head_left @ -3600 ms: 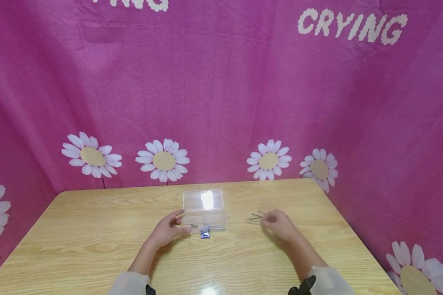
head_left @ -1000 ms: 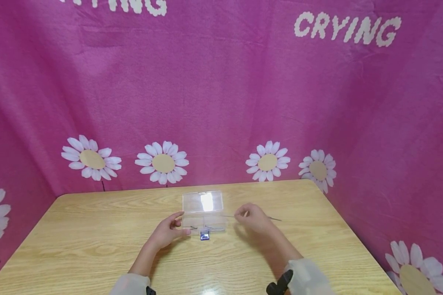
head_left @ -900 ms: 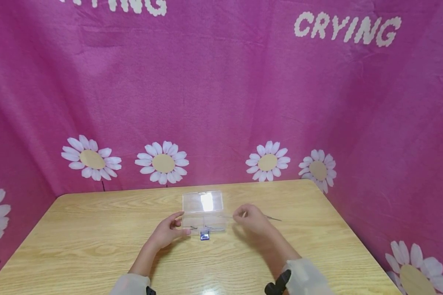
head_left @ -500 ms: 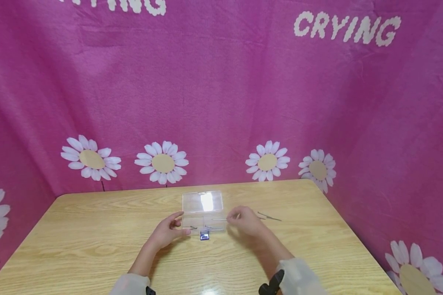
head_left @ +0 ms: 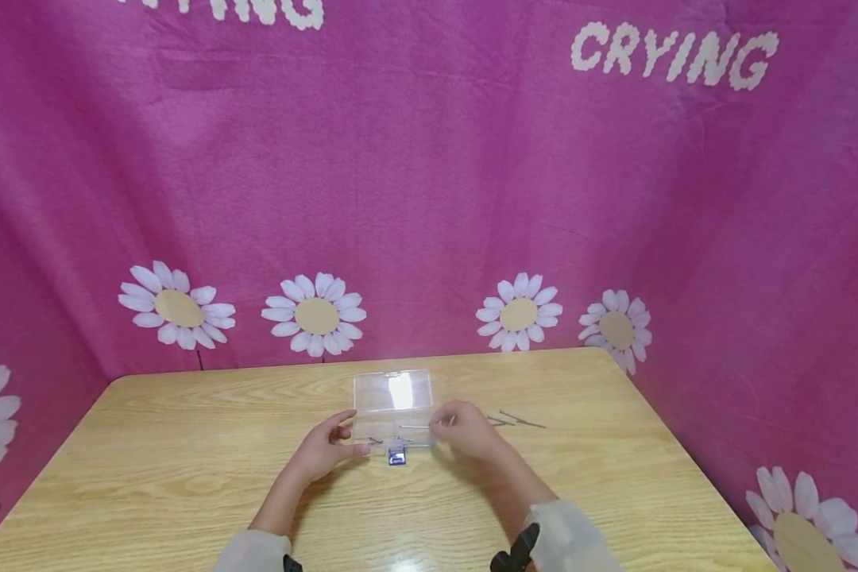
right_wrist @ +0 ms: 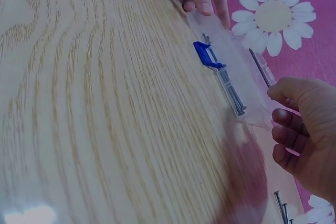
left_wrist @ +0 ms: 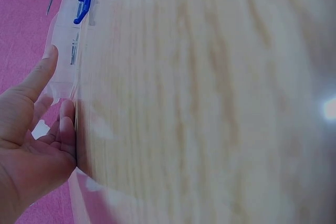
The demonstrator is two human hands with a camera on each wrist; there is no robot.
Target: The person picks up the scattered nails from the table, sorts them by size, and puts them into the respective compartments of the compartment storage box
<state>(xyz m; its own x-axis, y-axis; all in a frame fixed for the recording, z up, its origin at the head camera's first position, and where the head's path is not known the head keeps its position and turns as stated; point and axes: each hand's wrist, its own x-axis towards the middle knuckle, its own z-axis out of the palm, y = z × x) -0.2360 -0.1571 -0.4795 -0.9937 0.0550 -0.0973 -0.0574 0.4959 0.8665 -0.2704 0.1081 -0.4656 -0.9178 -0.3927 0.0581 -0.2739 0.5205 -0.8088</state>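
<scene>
A clear plastic box (head_left: 372,425) lies on the table with its hinged lid (head_left: 375,391) raised toward the back. Its blue latch (head_left: 396,457) hangs at the front. My left hand (head_left: 320,451) holds the box's left end, thumb at the front corner and fingers toward the back. Between thumb and forefinger my right hand (head_left: 466,431) pinches a long nail (right_wrist: 260,66), pointed end to the left, over the right part of the box. Inside, longer nails (right_wrist: 232,93) lie in the right compartment. Small dark pieces (left_wrist: 73,51) lie in the left one.
Several loose nails (head_left: 522,419) lie on the wooden table (head_left: 429,508) to the right of my right hand. A pink cloth (head_left: 429,199) with daisies hangs behind the table's back edge and along its sides.
My right hand has come left from the loose nails with one nail, which now overlaps the box. The remaining nails show again on the table. The left hand has stayed on the box.
</scene>
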